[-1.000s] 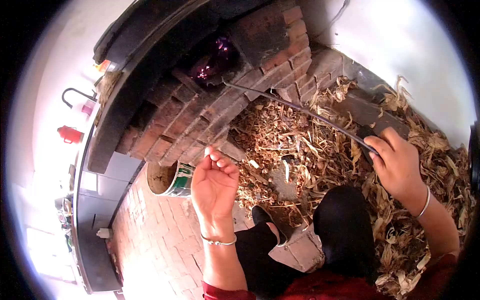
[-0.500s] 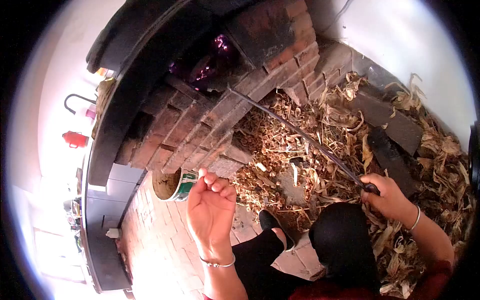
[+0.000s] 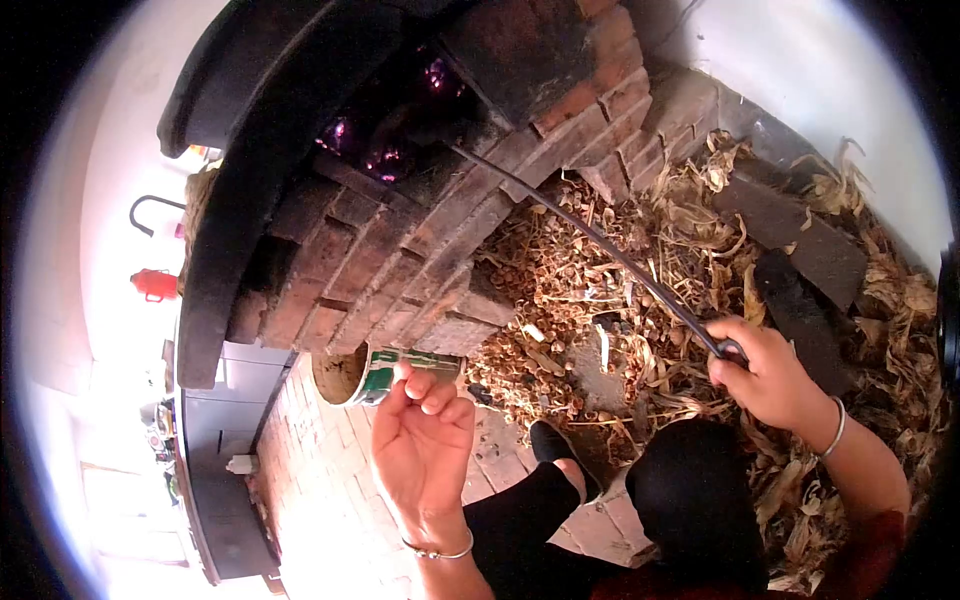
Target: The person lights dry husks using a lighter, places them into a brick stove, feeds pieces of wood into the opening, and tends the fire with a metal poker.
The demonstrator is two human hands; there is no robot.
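Observation:
My right hand (image 3: 765,372) is wrapped round the looped end of a fire poker (image 3: 610,248), a long thin dark metal rod. The poker slants up and left over the brick edge, and its far end is at the mouth of the firebox (image 3: 415,115). Purple-glowing embers (image 3: 385,163) lie inside; the dark interior hides where the tip ends. With its palm turned up and fingers loosely curled, my left hand (image 3: 425,450) holds nothing. Just behind it stands a white and green bucket (image 3: 378,376), partly covered by the fingers.
The brick stove (image 3: 390,255) with its dark curved top fills the upper middle. Dry husks and cobs (image 3: 550,290) litter the floor below it. Dark boards (image 3: 800,240) lie at the right by the white wall. A grey cabinet (image 3: 225,430) and red thermos (image 3: 155,285) are at left.
My right hand has moved slightly up, and the poker's far end has gone further up and left into the firebox mouth. My left hand stays nearly still. The view has shifted a little.

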